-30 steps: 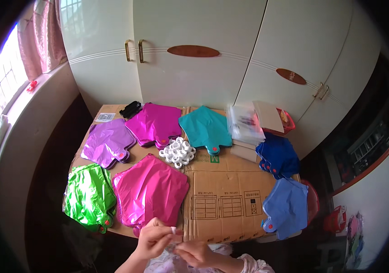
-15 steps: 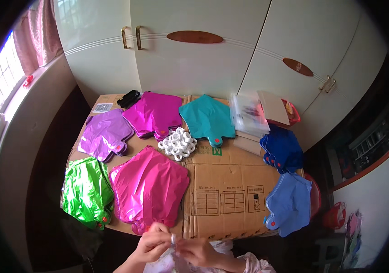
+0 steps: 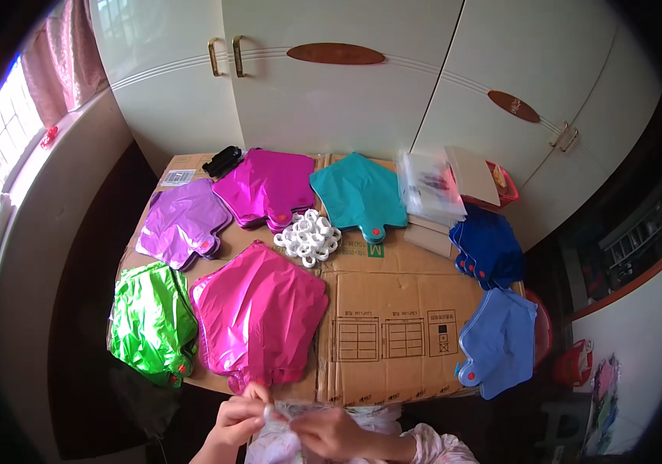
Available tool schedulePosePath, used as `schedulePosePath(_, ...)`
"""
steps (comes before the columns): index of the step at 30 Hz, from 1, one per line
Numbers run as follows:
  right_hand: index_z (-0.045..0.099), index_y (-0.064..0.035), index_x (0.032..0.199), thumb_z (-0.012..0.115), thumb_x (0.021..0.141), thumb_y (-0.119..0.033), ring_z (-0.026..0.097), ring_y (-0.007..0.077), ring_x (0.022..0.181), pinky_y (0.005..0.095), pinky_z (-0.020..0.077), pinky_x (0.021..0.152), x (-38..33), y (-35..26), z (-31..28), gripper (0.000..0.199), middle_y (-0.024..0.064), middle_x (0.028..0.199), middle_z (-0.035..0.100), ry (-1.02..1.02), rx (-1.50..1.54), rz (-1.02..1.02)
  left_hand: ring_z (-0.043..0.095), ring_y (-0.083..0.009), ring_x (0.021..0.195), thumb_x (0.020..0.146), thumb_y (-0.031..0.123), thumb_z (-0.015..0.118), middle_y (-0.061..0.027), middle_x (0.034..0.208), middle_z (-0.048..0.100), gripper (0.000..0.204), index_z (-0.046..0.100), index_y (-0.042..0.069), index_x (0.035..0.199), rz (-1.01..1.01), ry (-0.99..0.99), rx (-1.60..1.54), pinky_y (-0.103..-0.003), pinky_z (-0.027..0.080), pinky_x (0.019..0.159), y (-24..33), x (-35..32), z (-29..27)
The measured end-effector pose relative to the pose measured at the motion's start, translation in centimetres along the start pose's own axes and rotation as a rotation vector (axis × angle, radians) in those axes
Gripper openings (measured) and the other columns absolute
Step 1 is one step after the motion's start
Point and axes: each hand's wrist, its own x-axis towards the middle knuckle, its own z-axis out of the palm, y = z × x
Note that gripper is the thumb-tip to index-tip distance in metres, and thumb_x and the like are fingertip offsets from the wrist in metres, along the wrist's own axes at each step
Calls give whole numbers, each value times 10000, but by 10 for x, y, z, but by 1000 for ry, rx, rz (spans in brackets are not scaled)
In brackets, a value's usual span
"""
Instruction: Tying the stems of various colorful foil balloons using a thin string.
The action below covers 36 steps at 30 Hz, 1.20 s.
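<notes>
Overhead view of a cardboard-covered table [image 3: 393, 309] set before white cupboard doors [image 3: 331, 100].

At 6 o'clock, below the table's near edge: left hand [image 3: 236, 421] and right hand [image 3: 331, 433], close together, fingers curled and pinched on a small piece of clear, crinkled plastic film [image 3: 280, 417]; film bunched between the two hands and trailing down over the lap. Exact grip of the individual fingertips too small to tell.

Just beyond the hands, at 7 o'clock from table centre: stack of hot-pink foil balloons [image 3: 257, 313], flat, neck pointing toward the hands. At 8 o'clock: green foil balloons [image 3: 149, 321], overhanging the table's left edge. At 10 o'clock: lilac foil balloons [image 3: 180, 224]. At 11 o'clock: magenta foil balloons [image 3: 269, 185], with a black object [image 3: 222, 161] beside them at the far corner. At 12 o'clock: teal foil balloons [image 3: 358, 193]. Near centre: cluster of white ribbon rolls [image 3: 307, 236], touching the magenta stack. At 1 o'clock: clear plastic packets [image 3: 427, 185]. At 3 o'clock: dark blue foil balloons [image 3: 489, 247]. At 4 o'clock: light blue foil balloons [image 3: 501, 340], overhanging the right edge.
</notes>
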Motion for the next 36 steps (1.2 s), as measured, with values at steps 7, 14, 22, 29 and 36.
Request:
schedulePosePath(7, 597, -24, 875, 583, 787, -54, 618, 268, 613, 355, 482, 549, 3, 1, 0, 94, 107, 666, 586, -5, 4, 215, 498, -177, 700, 725, 99, 585, -54, 674, 628, 131, 671, 8, 767, -127, 65, -371, -316, 394, 635, 4, -7, 6)
schedulePosePath(14, 602, -29, 868, 591, 784, -60, 615, 273, 621, 358, 482, 553, 7, -2, -3, 90, 109, 699, 606, 3, 94, 171, 518, -188, 668, 712, 56, 603, -57, 650, 605, 79, 665, 20, 744, -171, -43, -4, -323, 398, 627, 9, -6, 1)
schedulePosePath(22, 599, -15, 859, 597, 761, -23, 593, 264, 586, 352, 457, 523, 8, 3, 5, 98, 105, 659, 560, 47, 55, 69, 530, -224, 642, 737, 43, 592, -110, 696, 624, 76, 632, -19, 718, -164, -125, -70, -336, 420, 624, 13, -7, -10)
schedulePosePath(29, 577, -35, 849, 596, 778, -61, 589, 275, 687, 356, 454, 604, 12, 2, 8, 79, 94, 729, 584, 32, 83, 131, 530, -190, 650, 758, 26, 578, -74, 648, 571, 100, 658, -20, 798, -153, -190, 311, -304, 423, 563, 18, -6, -9)
schedulePosePath(36, 559, -61, 859, 616, 773, -92, 562, 232, 787, 353, 435, 664, 7, 11, 34, 107, 55, 779, 567, 33, -191, 21, 574, -196, 681, 765, 33, 572, -77, 708, 625, 112, 662, -10, 816, -139, -139, 981, -298, 449, 620, 16, -22, -21)
